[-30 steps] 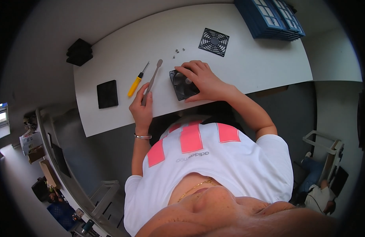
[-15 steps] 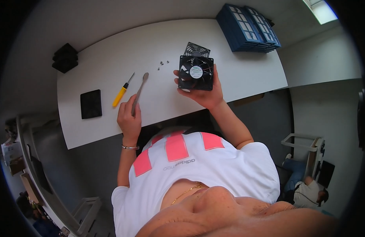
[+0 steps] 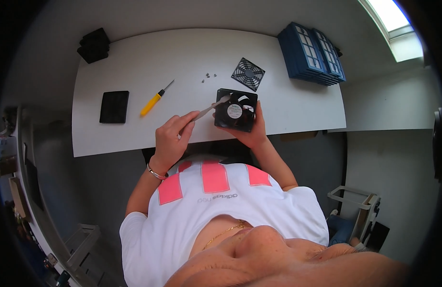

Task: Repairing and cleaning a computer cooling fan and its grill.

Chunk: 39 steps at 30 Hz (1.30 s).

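My left hand point(image 3: 175, 138) is closed on a flat metal spatula point(image 3: 203, 112), whose tip reaches over the black fan's blades at its upper part; whether it touches them I cannot tell. My right hand point(image 3: 255, 129) grips the black square fan point(image 3: 226, 119) from beneath and the side, its labelled hub facing up, near the table's front edge. Left of them lie a yellow-handled screwdriver point(image 3: 153, 102) and a black square piece point(image 3: 113, 107). Several small screws point(image 3: 207, 76) and a black round-slotted grille point(image 3: 248, 74) lie beyond the fan.
Dark blocks point(image 3: 92, 45) are stacked at the white table's point(image 3: 302, 115) back left; blue framed panels point(image 3: 302, 55) are stacked at the back right. A cart point(image 3: 355, 198) and part of another person's blue-clad leg point(image 3: 340, 227) are at the lower right.
My right hand has raised and turned the fan, then brought it a little lower. My left hand has swung the spatula rightward onto the fan. My view has shifted.
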Tool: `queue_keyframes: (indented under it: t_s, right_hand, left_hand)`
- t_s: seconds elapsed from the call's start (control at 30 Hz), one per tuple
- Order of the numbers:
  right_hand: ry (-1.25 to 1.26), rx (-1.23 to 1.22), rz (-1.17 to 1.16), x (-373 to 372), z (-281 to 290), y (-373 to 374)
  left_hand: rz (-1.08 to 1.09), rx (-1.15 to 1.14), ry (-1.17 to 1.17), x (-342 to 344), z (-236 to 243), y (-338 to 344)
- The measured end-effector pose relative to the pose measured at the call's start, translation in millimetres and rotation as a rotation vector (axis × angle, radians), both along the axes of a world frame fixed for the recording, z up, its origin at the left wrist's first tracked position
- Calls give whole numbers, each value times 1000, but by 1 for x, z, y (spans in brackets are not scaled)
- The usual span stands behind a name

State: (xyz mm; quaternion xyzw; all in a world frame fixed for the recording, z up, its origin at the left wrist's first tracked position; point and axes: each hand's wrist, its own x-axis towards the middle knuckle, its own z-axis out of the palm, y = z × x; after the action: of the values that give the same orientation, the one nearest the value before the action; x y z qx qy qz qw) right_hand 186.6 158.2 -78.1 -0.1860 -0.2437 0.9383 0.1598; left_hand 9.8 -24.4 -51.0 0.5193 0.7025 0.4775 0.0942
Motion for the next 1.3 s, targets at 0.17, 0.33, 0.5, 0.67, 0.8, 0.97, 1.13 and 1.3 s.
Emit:
queue_keyframes:
  t_s: [0.17,0.33,0.5,0.67,0.8,0.97,1.13,1.3]
  right_hand:
    - [-101,152,-45,6,-16,6]
    - [-103,93,-52,9,-11,2]
    - [-110,79,-45,8,4,0]
    - [-123,118,-39,13,-9,1]
    - [-148,89,-73,12,-2,-1]
    - [-188,70,-54,13,-1,-3]
    - [-217,102,-86,17,3,2]
    - [-275,106,-112,19,2,2]
  left_hand:
    - [-61,-37,2,5,5,-2]
    - [-3,-97,214,2,7,1]
    - [34,-82,449,4,9,-3]
    - [2,-28,51,9,19,-12]
    - [5,-33,26,7,29,-17]
    - [-59,17,-35,2,26,-17]
    - [-45,-72,35,-5,21,-18]
    - [-67,-111,36,-3,24,-19]
